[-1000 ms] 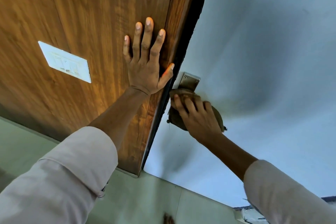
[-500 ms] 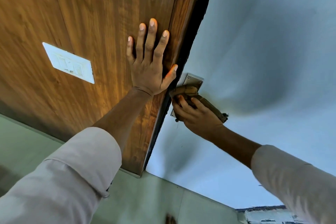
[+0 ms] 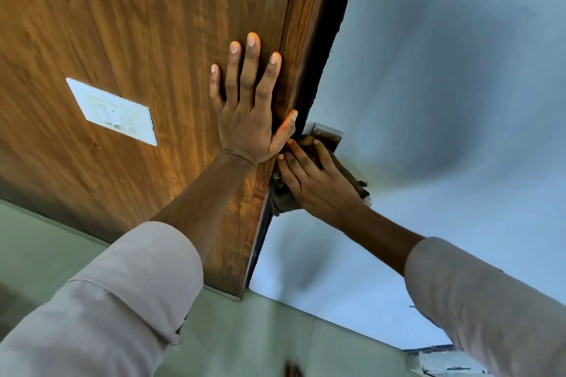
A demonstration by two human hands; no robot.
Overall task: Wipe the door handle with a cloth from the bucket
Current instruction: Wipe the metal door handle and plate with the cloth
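Observation:
My left hand lies flat with fingers spread on the brown wooden panel, its thumb at the panel's dark edge. My right hand is closed on a brown cloth and presses it against the door handle, which the hand and cloth hide. Only the handle's metal plate shows above the fingers, fixed on the pale blue door. No bucket is in view.
A white switch plate sits on the wooden panel left of my left hand. Pale green floor tiles run along the bottom. A dark gap separates the wooden panel from the blue door.
My right hand with the cloth has slid left along the handle toward the door's edge, right under my left thumb. My left hand has stayed flat on the wood.

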